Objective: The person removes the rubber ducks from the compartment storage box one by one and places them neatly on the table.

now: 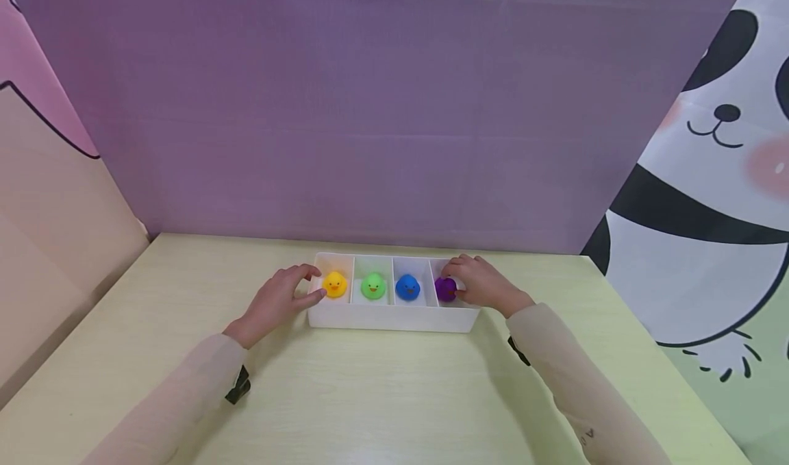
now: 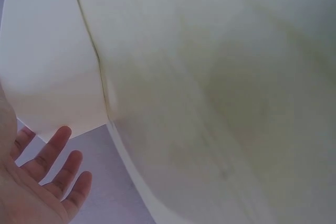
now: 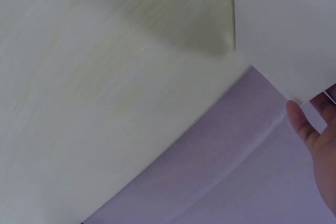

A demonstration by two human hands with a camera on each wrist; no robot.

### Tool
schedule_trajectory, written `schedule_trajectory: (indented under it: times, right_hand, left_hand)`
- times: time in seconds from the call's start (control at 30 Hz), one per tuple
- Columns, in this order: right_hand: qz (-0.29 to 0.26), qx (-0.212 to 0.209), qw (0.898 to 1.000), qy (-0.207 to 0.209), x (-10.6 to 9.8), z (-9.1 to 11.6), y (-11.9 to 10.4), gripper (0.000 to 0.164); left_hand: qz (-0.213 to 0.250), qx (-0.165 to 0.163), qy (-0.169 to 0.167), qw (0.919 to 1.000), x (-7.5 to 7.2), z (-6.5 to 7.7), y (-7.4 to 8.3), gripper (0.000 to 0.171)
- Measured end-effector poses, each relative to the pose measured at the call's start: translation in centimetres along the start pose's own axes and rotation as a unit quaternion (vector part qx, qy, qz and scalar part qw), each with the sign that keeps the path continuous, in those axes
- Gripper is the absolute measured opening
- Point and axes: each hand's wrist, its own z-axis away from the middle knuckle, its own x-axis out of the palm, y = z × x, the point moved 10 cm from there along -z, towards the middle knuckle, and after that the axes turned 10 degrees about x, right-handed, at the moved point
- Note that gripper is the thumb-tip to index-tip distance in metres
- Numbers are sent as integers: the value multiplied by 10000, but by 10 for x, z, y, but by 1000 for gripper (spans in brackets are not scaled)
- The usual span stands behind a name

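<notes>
A white box (image 1: 394,318) with compartments in a row stands on the table. In it sit a yellow toy duck (image 1: 335,285), a green duck (image 1: 373,286), a blue duck (image 1: 408,287) and a purple duck (image 1: 446,289), one per compartment. At the box's left end is my left hand (image 1: 286,294), thumb tip close beside the yellow duck, fingers spread and holding nothing. Over the right end, my right hand (image 1: 483,283) pinches the purple duck between thumb and fingers. The left wrist view shows the left fingers (image 2: 47,161) loosely extended by the box's end wall.
The pale wooden table (image 1: 370,396) runs back to a purple cloth backdrop (image 1: 370,109). A panel with a panda picture (image 1: 709,198) stands at the right, and a beige and pink panel (image 1: 55,232) at the left.
</notes>
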Motion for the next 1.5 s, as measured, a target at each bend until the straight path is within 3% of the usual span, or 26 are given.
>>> schedule_trajectory:
  times: [1.1,1.5]
  right_hand:
    - [176,119,9991,-363,9,-7,0,33]
    - [413,30,9989,-226,2,-4,-1,30]
  left_hand:
    - [124,-72,39,9999,0,0,-1,42]
    - [125,-73,21,9999,0,1,-1,42]
